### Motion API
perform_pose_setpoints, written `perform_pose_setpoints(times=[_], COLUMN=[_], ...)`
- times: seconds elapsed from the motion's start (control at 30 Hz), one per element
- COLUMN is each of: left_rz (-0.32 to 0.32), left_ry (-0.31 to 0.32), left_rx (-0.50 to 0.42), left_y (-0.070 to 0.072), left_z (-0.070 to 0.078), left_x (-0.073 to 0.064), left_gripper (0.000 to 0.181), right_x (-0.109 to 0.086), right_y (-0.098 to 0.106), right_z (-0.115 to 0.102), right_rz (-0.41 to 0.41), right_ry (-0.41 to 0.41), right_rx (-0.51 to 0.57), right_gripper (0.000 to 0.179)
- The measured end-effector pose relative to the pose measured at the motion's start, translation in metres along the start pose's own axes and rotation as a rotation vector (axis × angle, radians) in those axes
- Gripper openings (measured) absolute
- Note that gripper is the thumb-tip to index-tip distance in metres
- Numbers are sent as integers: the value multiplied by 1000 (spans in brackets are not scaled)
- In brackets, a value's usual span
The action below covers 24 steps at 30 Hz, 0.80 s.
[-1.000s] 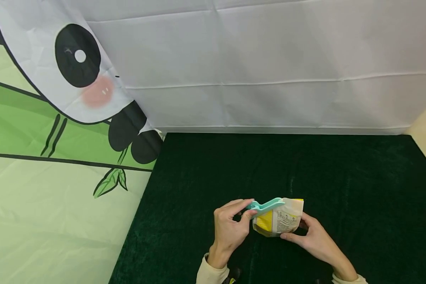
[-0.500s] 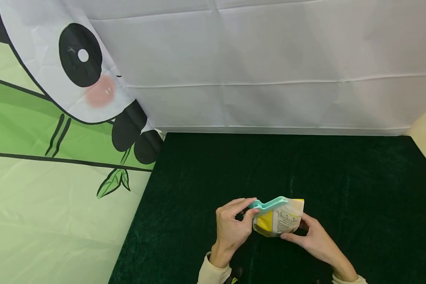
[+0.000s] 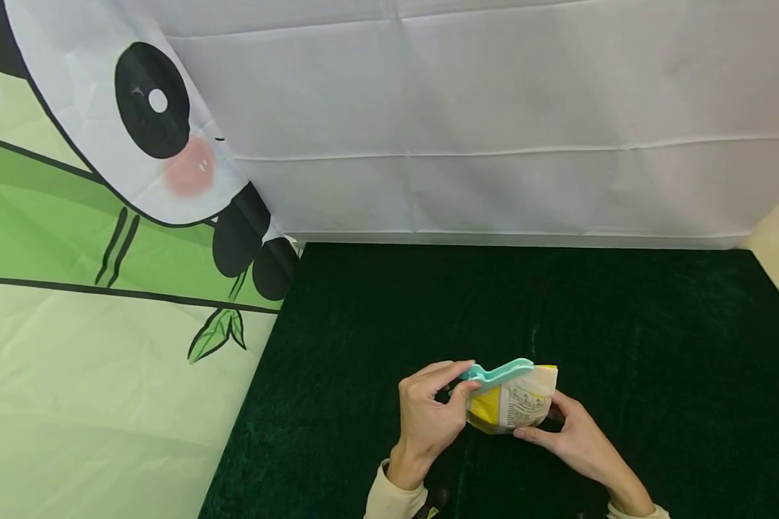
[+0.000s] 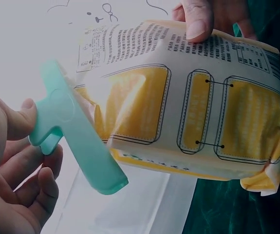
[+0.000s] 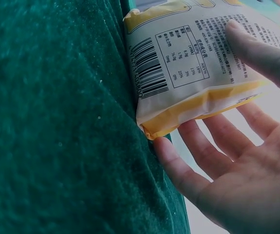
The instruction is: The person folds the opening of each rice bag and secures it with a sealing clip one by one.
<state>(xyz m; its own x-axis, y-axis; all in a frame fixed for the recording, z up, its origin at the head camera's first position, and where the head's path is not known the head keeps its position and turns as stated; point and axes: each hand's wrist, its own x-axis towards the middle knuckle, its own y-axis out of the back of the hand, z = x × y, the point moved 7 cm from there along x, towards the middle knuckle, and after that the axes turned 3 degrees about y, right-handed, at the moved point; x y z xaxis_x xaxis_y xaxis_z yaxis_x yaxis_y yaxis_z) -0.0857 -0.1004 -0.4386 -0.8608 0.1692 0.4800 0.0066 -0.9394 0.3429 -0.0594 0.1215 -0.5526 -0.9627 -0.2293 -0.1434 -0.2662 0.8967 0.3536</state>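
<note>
My left hand [image 3: 430, 412] pinches the handle of a teal bag clip [image 3: 505, 372] between thumb and fingers. The clip's long bar [image 4: 88, 141] lies across the top end of a yellow and white food bag [image 3: 526, 405]. Whether the bag's edge sits between the clip's jaws, I cannot tell. From the other side my right hand [image 3: 578, 436] holds the bag, thumb on its printed face and fingers beneath. In the right wrist view a barcode [image 5: 149, 68] and a nutrition table show near the bag's lower corner.
A dark green velvet cloth [image 3: 526, 303] covers the table under both hands. Behind it hangs a white sheet [image 3: 493, 108]. At the left is a cloth [image 3: 71, 404] printed with a panda and bamboo.
The left hand and the clip have shifted slightly right along the bag's top. The right hand and bag stay nearly in place. The head view has turned a little.
</note>
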Motion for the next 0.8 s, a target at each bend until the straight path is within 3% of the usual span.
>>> perform_pose_setpoints(times=[0.3,0.63,0.8], left_rz=[-47,-51,-51], left_ry=[-6,-2,29], left_rx=[-25,-41,-46], left_y=[13,24,28], left_z=[0,-3,-10], left_x=[-8,-4,-4], left_gripper=[15,20,22], right_x=[-9,-3,1], right_y=[-22,-25,-26], right_z=[-5,-15,-18], right_rz=[33,26,14], right_ry=[2,5,-9], right_rx=[17,10,13], right_gripper=[62,62,63])
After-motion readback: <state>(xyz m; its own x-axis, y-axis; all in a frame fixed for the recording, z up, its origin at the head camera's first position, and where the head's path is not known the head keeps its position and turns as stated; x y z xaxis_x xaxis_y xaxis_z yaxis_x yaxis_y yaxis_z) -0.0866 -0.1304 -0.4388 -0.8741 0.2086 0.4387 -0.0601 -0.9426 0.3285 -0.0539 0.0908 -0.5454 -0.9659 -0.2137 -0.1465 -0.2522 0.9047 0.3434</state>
